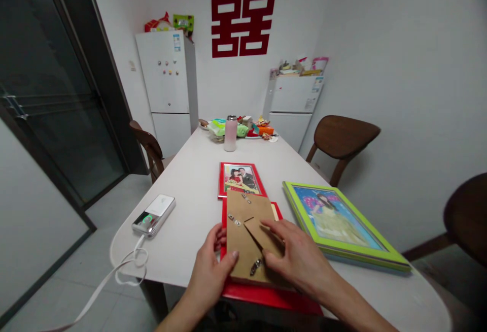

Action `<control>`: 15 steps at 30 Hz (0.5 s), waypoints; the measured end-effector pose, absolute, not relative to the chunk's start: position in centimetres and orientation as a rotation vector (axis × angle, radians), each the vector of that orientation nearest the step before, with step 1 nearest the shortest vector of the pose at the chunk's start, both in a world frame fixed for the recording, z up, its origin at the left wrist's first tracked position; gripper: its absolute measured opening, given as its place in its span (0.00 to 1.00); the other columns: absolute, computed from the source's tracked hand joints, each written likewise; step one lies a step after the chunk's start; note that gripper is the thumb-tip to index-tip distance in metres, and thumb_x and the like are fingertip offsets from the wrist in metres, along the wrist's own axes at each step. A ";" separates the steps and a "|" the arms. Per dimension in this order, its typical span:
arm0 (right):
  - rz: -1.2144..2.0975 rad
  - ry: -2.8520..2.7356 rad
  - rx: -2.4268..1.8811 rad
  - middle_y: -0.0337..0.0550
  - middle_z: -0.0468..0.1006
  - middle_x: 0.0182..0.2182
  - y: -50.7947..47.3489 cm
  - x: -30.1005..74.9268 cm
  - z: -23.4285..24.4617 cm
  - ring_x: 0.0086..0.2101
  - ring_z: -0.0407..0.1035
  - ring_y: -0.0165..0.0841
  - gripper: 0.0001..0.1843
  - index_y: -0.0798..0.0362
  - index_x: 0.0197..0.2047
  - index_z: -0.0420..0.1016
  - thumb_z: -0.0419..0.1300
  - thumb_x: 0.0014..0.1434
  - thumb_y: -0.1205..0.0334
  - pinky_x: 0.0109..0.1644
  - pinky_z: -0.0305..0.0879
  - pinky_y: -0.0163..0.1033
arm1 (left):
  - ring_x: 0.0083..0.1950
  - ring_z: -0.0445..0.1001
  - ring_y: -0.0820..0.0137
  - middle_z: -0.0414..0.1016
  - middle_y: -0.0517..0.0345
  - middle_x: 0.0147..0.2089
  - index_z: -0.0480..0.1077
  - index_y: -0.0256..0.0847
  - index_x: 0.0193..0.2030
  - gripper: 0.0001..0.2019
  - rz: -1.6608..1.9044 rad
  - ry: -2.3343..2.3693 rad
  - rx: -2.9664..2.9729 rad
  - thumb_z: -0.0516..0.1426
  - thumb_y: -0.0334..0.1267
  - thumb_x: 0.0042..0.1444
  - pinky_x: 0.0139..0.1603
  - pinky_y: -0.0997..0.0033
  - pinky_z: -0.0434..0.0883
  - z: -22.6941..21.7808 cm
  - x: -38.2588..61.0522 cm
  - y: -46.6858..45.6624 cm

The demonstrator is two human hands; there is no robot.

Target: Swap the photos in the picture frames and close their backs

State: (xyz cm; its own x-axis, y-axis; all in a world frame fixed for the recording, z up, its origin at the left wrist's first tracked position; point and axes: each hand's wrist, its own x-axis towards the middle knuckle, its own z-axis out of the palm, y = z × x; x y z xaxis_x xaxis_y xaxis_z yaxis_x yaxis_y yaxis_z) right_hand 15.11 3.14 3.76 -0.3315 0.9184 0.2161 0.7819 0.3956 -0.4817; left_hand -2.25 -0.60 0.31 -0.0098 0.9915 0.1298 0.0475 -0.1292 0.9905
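Note:
A red picture frame (266, 295) lies face down at the table's near edge, its brown cardboard back panel (243, 220) with a fold-out stand facing up. My left hand (211, 266) grips the panel's left edge, thumb on top. My right hand (294, 256) presses flat on the panel's right part, fingers stretched over the stand, near a metal clip (255, 267). A second red frame (239, 179) with a photo lies face up just beyond. A larger green frame (342, 225) with a picture lies to the right.
A white power bank (154, 214) with a white cable lies at the left of the white table (194, 179). A pink bottle (230, 133) and snacks stand at the far end. Brown chairs (340, 139) stand either side. Two white fridges stand against the wall.

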 end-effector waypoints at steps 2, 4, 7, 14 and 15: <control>0.429 -2.221 -1.359 0.47 0.68 0.41 2.6 14.5 4.1 0.43 0.61 0.36 0.25 0.55 0.47 0.65 0.54 0.42 0.64 0.49 0.56 0.41 | 0.44 0.70 0.63 0.70 0.47 0.45 0.53 0.34 0.50 0.22 1.312 1.052 1.115 0.53 0.38 0.49 0.44 0.62 0.67 0.4 -2.3 0.0; 0.456 -2.230 -1.277 0.47 0.67 0.43 2.3 14.3 3.9 0.44 0.60 0.36 0.23 0.53 0.46 0.65 0.54 0.44 0.63 0.49 0.56 0.43 | 0.39 0.72 0.64 0.72 0.50 0.40 0.57 0.35 0.46 0.18 1.301 0.996 0.970 0.53 0.38 0.48 0.39 0.64 0.69 0.6 -2.9 0.3; 0.436 -2.187 -1.340 0.48 0.69 0.41 2.6 15.6 2.9 0.42 0.63 0.37 0.18 0.53 0.45 0.66 0.50 0.49 0.59 0.46 0.59 0.43 | 0.35 0.74 0.65 0.74 0.55 0.36 0.60 0.37 0.43 0.16 1.317 1.070 0.841 0.55 0.37 0.47 0.32 0.68 0.70 1.1 -5.1 0.4; 0.251 -2.149 -1.864 0.51 0.70 0.38 2.6 19.9 -0.1 0.35 0.67 0.40 0.22 0.55 0.46 0.66 0.49 0.49 0.54 0.36 0.61 0.43 | 0.29 0.74 0.67 0.75 0.58 0.32 0.62 0.38 0.43 0.15 1.289 1.290 0.806 0.55 0.35 0.47 0.30 0.69 0.70 1.8 -11.2 0.1; 0.237 -2.153 -1.876 0.51 0.70 0.38 2.5 19.9 -0.3 0.35 0.67 0.40 0.22 0.55 0.46 0.66 0.49 0.49 0.54 0.36 0.61 0.42 | 0.30 0.74 0.66 0.75 0.58 0.32 0.62 0.38 0.43 0.15 1.272 1.313 0.825 0.55 0.36 0.47 0.31 0.69 0.70 1.6 -11.7 0.1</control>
State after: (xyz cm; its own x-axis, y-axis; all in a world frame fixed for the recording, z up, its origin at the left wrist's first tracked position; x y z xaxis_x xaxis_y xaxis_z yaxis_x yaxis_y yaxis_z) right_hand 19.87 2.50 -0.26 -0.1212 0.9877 0.0986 0.9427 0.1457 -0.3001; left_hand -11.73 0.13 1.62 -0.1806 0.9580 -0.2226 -0.1924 0.1875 0.9632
